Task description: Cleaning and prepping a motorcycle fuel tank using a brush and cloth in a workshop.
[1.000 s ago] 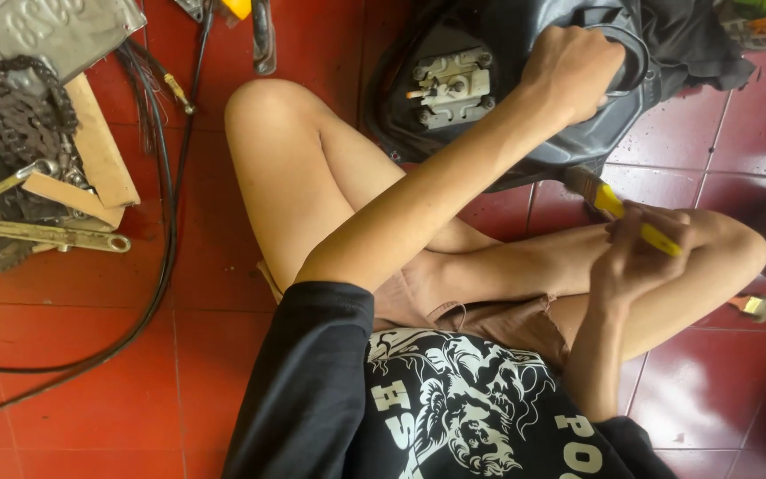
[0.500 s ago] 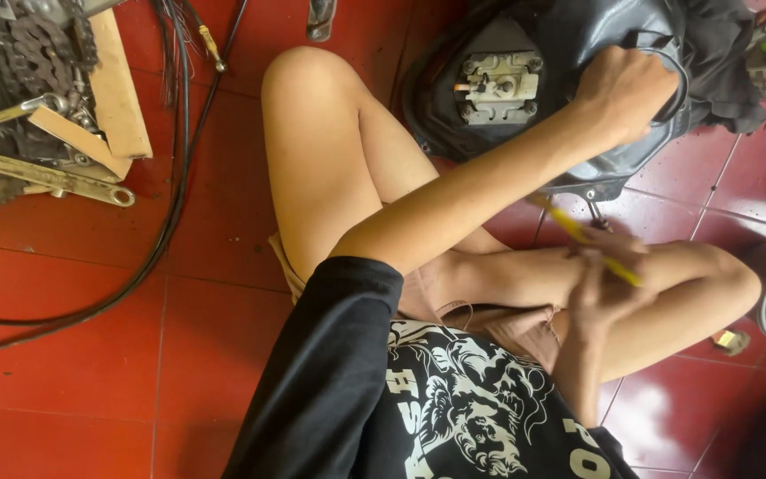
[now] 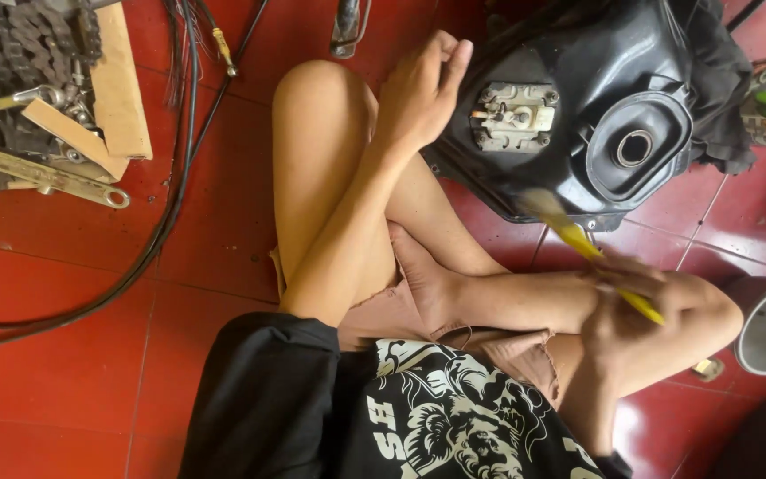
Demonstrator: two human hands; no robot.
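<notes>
One black tank (image 3: 613, 80) (glossy, upturned)

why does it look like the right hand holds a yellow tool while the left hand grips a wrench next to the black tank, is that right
Not quite. The head view shows the left hand empty, fingers loosely open beside the black tank; the wrench lies on the red floor far to the left. The rest holds: the right hand holds a yellow tool.

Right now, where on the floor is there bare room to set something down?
Bare red tile lies below the black cable, left of the bent knee. Crowded: chain and wrench parts top left, black tank top right by the left hand.
</notes>
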